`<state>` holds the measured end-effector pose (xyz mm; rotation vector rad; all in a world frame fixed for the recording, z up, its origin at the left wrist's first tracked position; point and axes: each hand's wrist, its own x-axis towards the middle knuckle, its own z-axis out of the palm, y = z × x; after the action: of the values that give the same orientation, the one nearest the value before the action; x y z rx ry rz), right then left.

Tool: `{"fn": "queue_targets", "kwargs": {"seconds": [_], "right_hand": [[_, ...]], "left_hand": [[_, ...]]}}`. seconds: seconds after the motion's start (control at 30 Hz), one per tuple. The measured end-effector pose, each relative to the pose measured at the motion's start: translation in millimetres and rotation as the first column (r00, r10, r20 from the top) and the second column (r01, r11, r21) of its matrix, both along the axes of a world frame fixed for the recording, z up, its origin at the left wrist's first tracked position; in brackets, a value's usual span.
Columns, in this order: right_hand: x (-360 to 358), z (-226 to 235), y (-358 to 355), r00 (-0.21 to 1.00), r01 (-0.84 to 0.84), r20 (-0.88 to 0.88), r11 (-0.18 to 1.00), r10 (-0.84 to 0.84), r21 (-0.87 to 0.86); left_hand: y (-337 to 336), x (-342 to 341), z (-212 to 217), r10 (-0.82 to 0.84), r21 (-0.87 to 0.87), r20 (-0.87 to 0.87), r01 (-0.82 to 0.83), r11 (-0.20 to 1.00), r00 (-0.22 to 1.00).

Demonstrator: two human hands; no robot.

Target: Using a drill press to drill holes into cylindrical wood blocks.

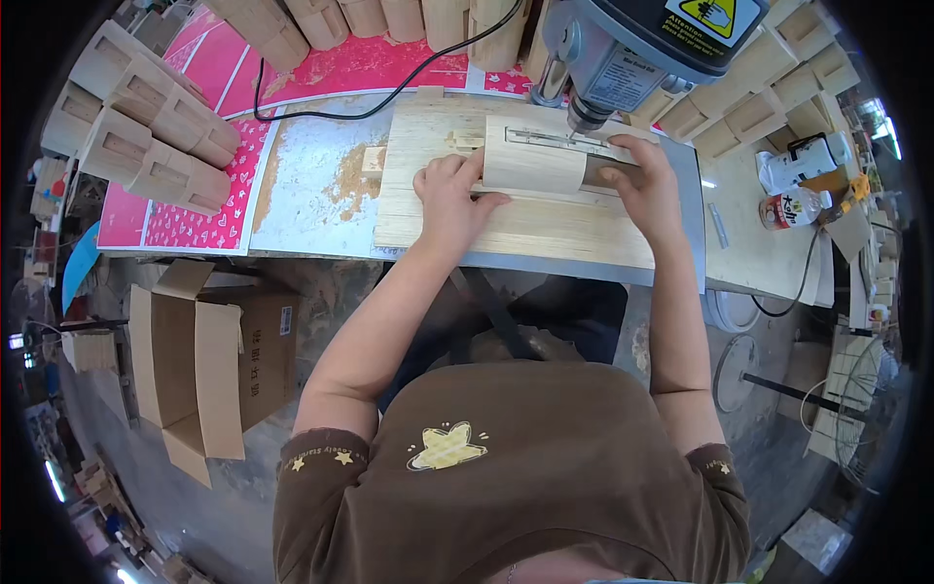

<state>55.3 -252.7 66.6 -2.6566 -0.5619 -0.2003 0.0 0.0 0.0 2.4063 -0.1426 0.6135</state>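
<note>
Left hand (449, 195) and right hand (647, 185): both pressed flat, steadying a curved wooden piece (533, 164) on a plywood board (506, 229) at the bench's front edge. Drill press (623, 49) bit directly above. Step: positioning for drilling, likely; next calls for firm hold.

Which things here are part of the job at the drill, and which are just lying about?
In use: curved wood piece, drill press, wooden board, left hand, right hand.
Lying about: cardboard box, stacked wood blocks, bottle, black cable.
</note>
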Motion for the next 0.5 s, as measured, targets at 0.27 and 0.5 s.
{"fn": "queue_targets", "kwargs": {"seconds": [0.27, 0.5], "right_hand": [[39, 120, -11, 0.877, -0.294, 0.466, 0.64, -0.115, 0.71], [39, 184, 16, 0.9, -0.048, 0.414, 0.913, -0.137, 0.405]], "left_hand": [[-1, 1, 2, -0.003, 0.068, 0.035, 0.001, 0.998, 0.999], [1, 0, 5, 0.023, 0.087, 0.04, -0.026, 0.996, 0.999]]}}
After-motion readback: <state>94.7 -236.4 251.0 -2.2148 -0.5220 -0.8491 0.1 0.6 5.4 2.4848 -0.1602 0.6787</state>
